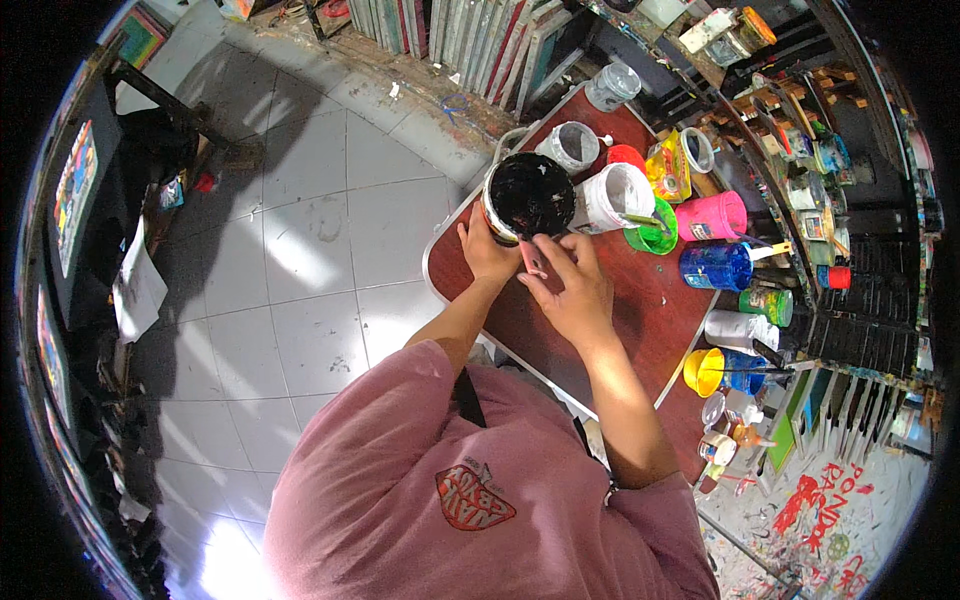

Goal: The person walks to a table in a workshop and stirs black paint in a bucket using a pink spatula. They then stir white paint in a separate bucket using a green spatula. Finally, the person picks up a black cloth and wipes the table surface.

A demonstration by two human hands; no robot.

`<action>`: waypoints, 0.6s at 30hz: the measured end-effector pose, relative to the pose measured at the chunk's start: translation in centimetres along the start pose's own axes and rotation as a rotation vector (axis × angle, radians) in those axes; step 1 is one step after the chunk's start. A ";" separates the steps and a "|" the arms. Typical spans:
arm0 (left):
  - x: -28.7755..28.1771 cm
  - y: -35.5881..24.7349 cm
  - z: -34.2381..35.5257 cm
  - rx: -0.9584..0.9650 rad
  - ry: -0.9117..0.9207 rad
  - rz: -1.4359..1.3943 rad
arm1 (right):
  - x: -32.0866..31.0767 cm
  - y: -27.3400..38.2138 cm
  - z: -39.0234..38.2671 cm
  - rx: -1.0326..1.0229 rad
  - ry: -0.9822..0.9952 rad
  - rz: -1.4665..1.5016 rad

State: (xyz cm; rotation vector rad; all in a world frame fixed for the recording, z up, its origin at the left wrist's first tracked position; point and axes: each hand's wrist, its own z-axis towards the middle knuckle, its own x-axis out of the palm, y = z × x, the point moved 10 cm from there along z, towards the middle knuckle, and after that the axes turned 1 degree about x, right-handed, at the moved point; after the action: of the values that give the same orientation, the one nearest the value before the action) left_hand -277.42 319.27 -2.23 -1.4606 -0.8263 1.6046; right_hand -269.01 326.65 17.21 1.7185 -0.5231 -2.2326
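A white bucket (487, 207) of glossy black paint or ink (532, 195) stands at the left edge of the red-brown table. My left hand (488, 253) grips the near left side of this bucket, its fingers partly hidden against the wall. With thumb and fingers, my right hand (580, 290) holds a tool by its flat pink handle (533, 262), which has a small dark hole. The handle lies at the near rim of the bucket; the tool's other end is hidden in the black, so its kind cannot be made out.
Beside the bucket on the table (640, 325) are a white tub (612, 200), a clear tub (570, 145), a green pot (652, 232), a pink pot (712, 215) and a blue pot (715, 267). Racks of frames (470, 45) stand behind. Cluttered shelves (820, 170) line the right.
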 end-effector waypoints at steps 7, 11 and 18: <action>-3.1 0.5 -3.0 0.115 0.220 0.095 | -0.8 0.9 -0.6 -0.042 -0.040 0.242; -5.1 0.8 -4.6 0.184 0.319 0.101 | -2.6 1.1 -1.3 -0.023 0.010 0.355; -5.9 1.1 -5.9 0.254 0.337 0.068 | -3.7 0.9 -3.5 -0.020 -0.036 0.317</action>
State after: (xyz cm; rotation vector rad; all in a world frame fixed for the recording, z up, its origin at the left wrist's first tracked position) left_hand -271.57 313.29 -1.15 -1.5278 -0.3711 1.3999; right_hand -264.66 327.03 19.97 1.4698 -0.7233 -2.0375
